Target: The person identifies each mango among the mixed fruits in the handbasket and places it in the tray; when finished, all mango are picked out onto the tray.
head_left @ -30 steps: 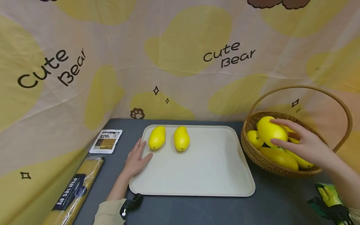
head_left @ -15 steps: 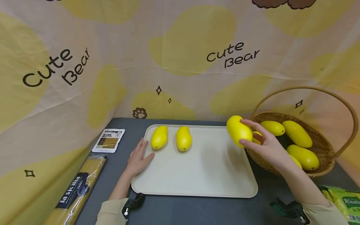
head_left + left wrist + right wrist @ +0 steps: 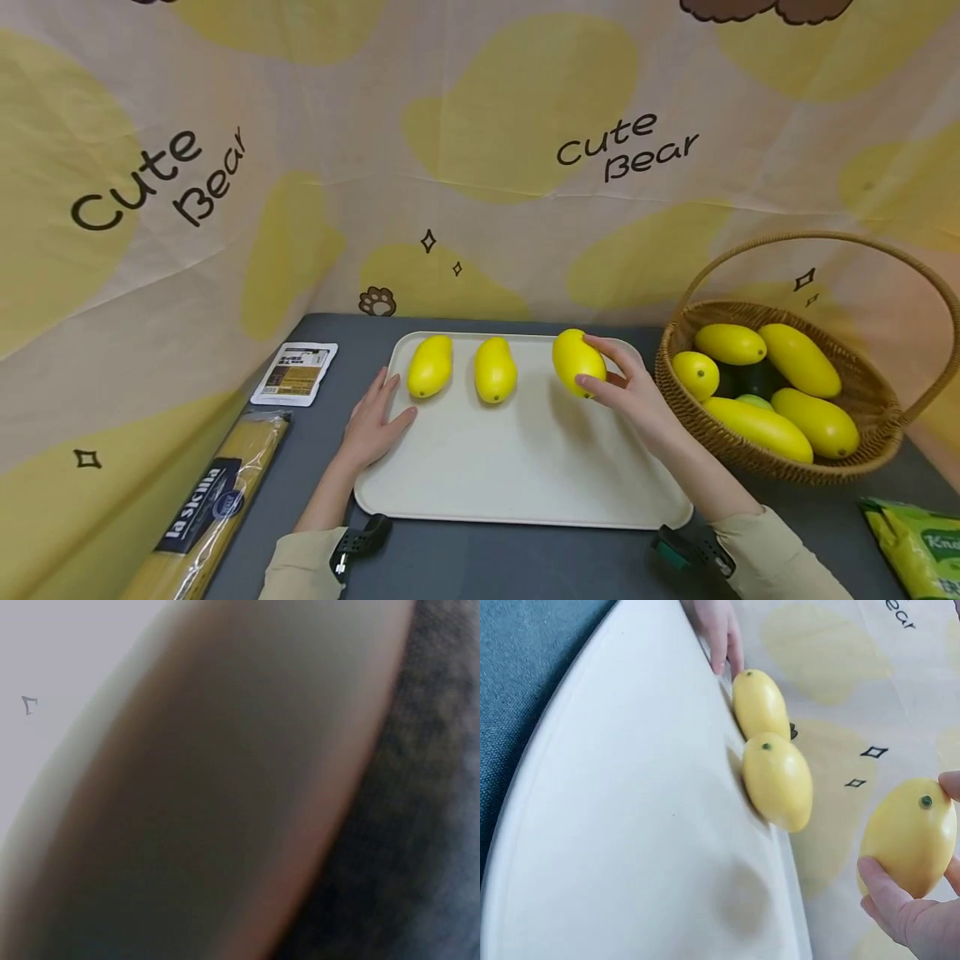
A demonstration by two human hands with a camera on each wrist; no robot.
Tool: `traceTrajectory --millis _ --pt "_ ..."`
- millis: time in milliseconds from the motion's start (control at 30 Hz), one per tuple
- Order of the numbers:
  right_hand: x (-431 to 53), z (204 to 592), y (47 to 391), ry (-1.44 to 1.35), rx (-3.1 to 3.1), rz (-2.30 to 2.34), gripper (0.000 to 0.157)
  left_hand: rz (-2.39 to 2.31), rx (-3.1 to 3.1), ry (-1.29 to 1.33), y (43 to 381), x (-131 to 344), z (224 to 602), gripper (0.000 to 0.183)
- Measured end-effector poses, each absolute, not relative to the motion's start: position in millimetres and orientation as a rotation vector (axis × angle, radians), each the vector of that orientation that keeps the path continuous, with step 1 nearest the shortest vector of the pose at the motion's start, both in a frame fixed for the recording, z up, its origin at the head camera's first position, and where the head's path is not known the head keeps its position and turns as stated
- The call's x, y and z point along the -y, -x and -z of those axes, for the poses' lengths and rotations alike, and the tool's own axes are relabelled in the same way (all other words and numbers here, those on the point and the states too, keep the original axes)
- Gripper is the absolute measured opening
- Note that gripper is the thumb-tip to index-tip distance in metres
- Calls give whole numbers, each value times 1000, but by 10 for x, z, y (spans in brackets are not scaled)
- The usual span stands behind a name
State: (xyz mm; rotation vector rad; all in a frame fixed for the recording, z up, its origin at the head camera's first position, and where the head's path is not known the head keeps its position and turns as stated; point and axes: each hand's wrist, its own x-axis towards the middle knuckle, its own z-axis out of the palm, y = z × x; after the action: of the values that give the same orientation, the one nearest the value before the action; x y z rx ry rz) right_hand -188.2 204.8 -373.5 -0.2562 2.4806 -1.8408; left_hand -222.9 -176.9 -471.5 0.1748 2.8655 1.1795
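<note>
My right hand [image 3: 639, 403] pinches a smooth yellow mango [image 3: 576, 362] between thumb and fingers over the tray's back right part. Its shadow falls on the tray below, and the right wrist view shows the held mango [image 3: 909, 836] apart from the others. Two more mangoes, one at the left [image 3: 431, 367] and one beside it [image 3: 495, 371], lie in a row along the back of the white tray [image 3: 517, 467]. With fingers extended, my left hand [image 3: 372, 423] rests on the tray's left rim. Only a blurred, close surface fills most of the left wrist view.
At the right stands a wicker basket [image 3: 885, 417] with a tall handle, holding several yellow fruits and some dark green items. A green Knorr packet [image 3: 918, 546] lies in front of it. A pasta pack [image 3: 213, 500] and a white pouch [image 3: 295, 374] lie left of the tray.
My right hand has taken the mango out of the basket and carried it left over the tray. My left hand has stayed on the tray's rim. The view has shifted slightly.
</note>
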Motion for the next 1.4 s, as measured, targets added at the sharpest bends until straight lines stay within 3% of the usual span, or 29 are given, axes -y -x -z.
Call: traceTrajectory --millis 500,1400 --pt "-1889 4080 2301 -13 -2296 1871 66 -1180 -2856 -162 2206 1757 4684 70" --pt "-1815 4260 2352 -37 -2492 1673 79 -1175 -2858 -152 2229 1776 4711 70"
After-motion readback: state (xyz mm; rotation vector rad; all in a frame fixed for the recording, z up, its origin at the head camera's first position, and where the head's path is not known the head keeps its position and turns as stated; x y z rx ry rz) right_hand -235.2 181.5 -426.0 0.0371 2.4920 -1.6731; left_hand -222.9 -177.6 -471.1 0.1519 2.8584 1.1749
